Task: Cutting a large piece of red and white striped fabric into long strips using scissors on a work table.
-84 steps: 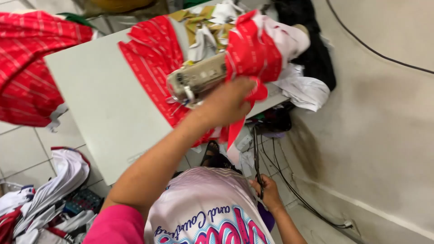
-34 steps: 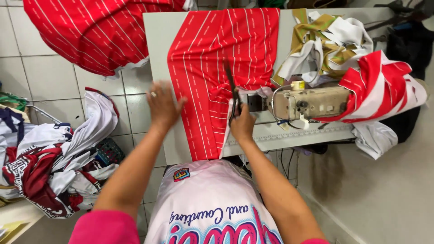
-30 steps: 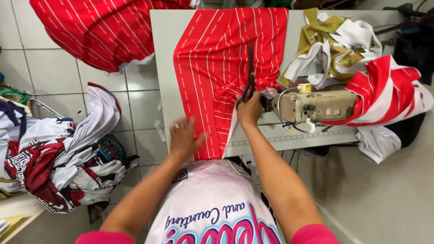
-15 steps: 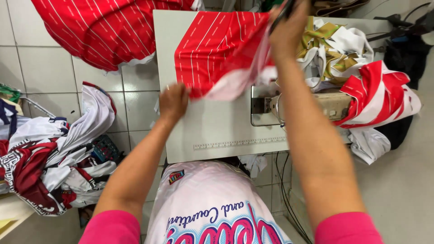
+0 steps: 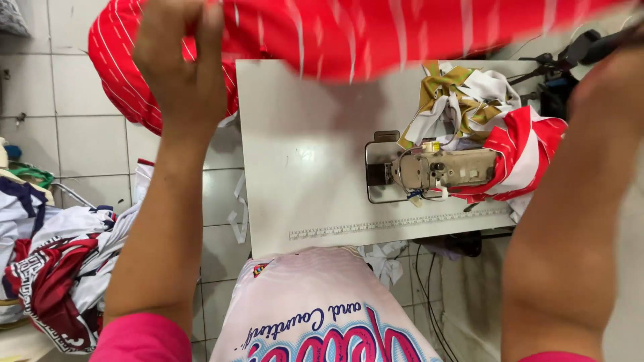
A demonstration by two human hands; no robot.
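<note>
- The person's left hand (image 5: 180,64) is raised high at the far left, its fingers pinched closed on the edge of a red cloth with thin white stripes (image 5: 376,33).
- The red striped cloth is lifted off the table and stretches, blurred, across the top of the view from the left hand toward the far right.
- The person's right hand is out of view past the upper right edge; only the forearm shows along the right side, so its grasp cannot be told.
- Below the cloth lies a pale sewing table (image 5: 302,161), with a ruler strip along its near edge.
- A beige sewing machine (image 5: 443,169) sits at the right of the table.
- Just beyond and right of the machine lies a heap of fabric pieces (image 5: 496,114) in red, white and olive-gold, touching the machine.
- A second bundle of red striped fabric (image 5: 127,87) hangs off the far left of the table, over the tiled floor.
- At the near left, a pile of white, navy and dark red garments (image 5: 54,268) lies beside the person.
</note>
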